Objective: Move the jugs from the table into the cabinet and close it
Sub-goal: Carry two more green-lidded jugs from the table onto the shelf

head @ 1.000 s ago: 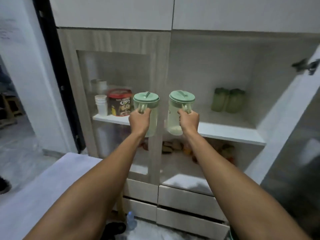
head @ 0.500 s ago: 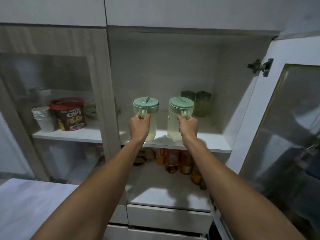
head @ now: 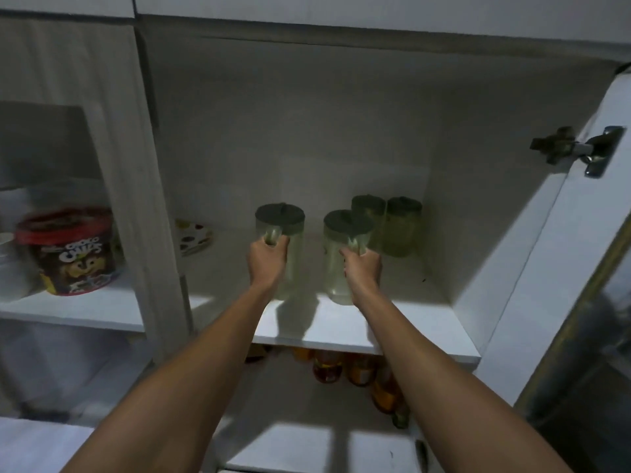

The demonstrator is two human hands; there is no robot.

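Left hand (head: 268, 264): fingers wrapped around the handle of the left jug (head: 281, 247), closed tight on it; arm reaches straight into the cabinet.
Right hand (head: 362, 268): fingers closed on the handle of the right jug (head: 345, 254); arm reaches in alongside the left one.
Left jug: clear body, green lid, upright; it sits low over the shelf (head: 426, 322) inside the open compartment. Cannot tell whether its base touches the shelf.
Right jug: same make, upright, just beside the left jug with a gap between them; base at the shelf surface, contact not resolvable.
Stored jugs (head: 387, 223): two more green-lidded jugs stand side by side at the back of the same shelf, right of centre, just behind the right jug.
Cabinet (head: 307, 114): white interior, dim; the right compartment is open.
Door (head: 560, 285): swung out to the right, glass panel in it, metal hinge (head: 580, 150) visible near its upper edge.
Left compartment: behind a glass front; a red-lidded cereal tub (head: 73, 252) stands on its shelf.
Plate (head: 194, 235): small spotted one, tilted against the left wall of the open compartment, well apart from the left jug.
Lower shelf: bottles (head: 341, 365) with amber contents stand below the jug shelf, partly hidden by the right forearm.
Worktop (head: 37, 448): pale corner showing at the bottom left, under the left forearm.
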